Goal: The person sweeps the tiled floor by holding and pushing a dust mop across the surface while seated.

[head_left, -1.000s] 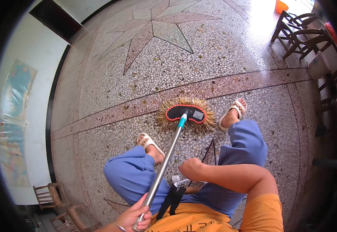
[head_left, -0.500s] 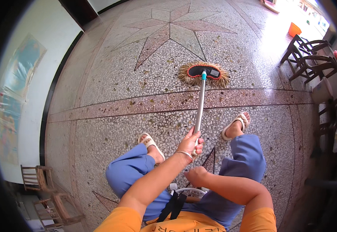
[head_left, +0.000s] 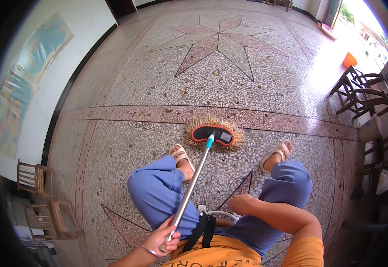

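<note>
Mop [head_left: 214, 135] lies far of both hands, head on floor [head_left: 256, 80] | handle runs near-left to far-right | left hand [head_left: 167, 236] clenched round its near end | right hand [head_left: 240, 204] fisted, holds nothing, closer to head

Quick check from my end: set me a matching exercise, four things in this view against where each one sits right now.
Things:
1. mop head
2. left hand
3. orange bucket
4. wooden chairs

Places:
A. by the left wall
B. gripping the handle's lower end
C. on the floor between the two feet
D. far right, near the bright doorway

Pairs: 1-C, 2-B, 3-D, 4-A
</note>
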Action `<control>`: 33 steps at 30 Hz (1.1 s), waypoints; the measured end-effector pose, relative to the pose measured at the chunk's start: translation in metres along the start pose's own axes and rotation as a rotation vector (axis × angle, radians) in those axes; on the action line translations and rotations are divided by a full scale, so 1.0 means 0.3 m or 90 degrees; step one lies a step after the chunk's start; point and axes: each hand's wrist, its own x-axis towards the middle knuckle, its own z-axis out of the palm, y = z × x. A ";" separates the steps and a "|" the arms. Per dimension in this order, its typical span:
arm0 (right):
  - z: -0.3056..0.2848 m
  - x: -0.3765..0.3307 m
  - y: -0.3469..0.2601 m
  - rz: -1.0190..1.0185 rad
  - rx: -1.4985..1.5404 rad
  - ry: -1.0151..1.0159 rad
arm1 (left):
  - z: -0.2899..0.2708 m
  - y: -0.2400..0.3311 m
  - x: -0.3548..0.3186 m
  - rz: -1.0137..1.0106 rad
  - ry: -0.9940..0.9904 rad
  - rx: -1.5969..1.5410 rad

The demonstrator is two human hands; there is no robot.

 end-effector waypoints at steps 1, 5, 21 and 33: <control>-0.020 -0.017 -0.023 -0.044 -0.019 -0.048 | -0.007 -0.017 -0.032 0.002 0.002 -0.008; -0.157 -0.034 -0.105 -0.169 0.032 0.005 | 0.041 -0.056 -0.045 0.004 -0.016 -0.058; -0.095 0.002 -0.055 -0.066 -0.034 0.016 | 0.370 0.263 0.657 0.087 0.056 0.283; -0.042 -0.073 -0.078 -0.108 -0.005 0.125 | 0.258 0.140 0.208 -0.173 0.099 0.528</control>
